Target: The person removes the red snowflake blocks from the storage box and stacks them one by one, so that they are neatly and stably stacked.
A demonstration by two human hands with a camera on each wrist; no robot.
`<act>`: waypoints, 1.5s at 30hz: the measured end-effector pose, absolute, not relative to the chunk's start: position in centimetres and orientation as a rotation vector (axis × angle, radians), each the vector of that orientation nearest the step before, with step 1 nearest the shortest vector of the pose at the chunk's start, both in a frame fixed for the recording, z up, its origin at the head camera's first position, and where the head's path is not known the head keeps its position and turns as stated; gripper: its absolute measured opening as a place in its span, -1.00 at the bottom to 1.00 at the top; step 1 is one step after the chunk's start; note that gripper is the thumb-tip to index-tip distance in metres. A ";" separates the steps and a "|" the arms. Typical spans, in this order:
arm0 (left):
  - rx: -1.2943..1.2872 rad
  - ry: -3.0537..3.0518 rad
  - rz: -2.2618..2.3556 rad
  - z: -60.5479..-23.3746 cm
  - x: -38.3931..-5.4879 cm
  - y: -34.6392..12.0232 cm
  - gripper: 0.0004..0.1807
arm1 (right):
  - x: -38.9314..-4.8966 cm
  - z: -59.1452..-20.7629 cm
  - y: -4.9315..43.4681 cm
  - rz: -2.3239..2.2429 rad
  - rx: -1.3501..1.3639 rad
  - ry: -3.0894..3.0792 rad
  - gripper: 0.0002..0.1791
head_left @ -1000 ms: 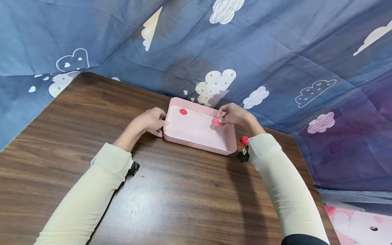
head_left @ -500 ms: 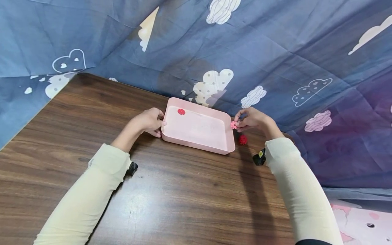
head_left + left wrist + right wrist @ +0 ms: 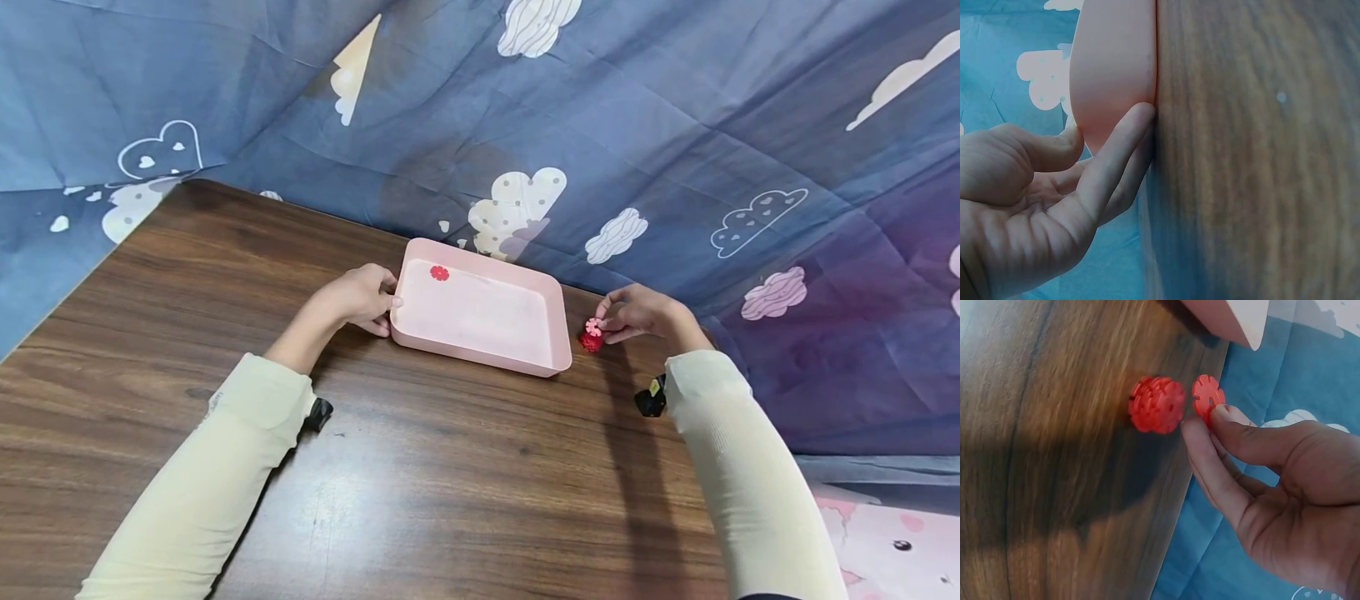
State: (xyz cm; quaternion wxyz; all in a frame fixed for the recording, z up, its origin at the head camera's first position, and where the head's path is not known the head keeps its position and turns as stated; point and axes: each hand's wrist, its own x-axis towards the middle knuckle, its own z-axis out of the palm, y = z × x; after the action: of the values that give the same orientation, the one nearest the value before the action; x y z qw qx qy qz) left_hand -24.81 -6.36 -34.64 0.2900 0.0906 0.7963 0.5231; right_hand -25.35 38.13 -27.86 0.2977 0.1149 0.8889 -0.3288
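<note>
A shallow pink tray lies near the back of the table. My left hand holds its left end, thumb at the rim and fingers low along the outer wall, as the left wrist view shows. One red flower-shaped disc lies inside the tray at its far left. Beyond the tray's right end, a short stack of red notched discs stands on the table. My right hand pinches a single notched plastic disc between thumb and fingers, close over that stack.
The brown wooden table runs toward me in front of the tray. A blue cloud-print cloth hangs right behind its back edge. A pink printed item shows past the table's right side.
My right hand has moved from over the tray's right part, out past its end and down to the stack, carrying the disc. My left hand stays on the tray.
</note>
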 end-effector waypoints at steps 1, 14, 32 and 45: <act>0.244 2.124 1.398 -34.7 -24.8 -6.4 -0.51 | -25.3 -28.0 38.2 -0.873 0.302 2.357 -0.80; 0.254 2.137 1.396 -34.7 -24.8 -7.0 -0.50 | -25.1 -29.0 38.2 -0.850 0.313 2.362 -0.80; 0.257 2.148 1.392 -34.8 -24.8 -7.1 -0.51 | -26.6 -28.2 34.7 -0.826 0.219 2.474 -0.74; 0.274 2.160 1.384 -34.8 -24.9 -6.7 -0.58 | -29.9 -28.2 25.4 -0.725 0.059 2.527 -0.68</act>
State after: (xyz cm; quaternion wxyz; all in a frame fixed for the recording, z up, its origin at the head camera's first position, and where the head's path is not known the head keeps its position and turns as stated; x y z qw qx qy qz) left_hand -24.90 -6.67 -34.84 0.2770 0.1020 0.8045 0.5155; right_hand -29.88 25.40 -28.25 0.2532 0.0218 0.9297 -0.2665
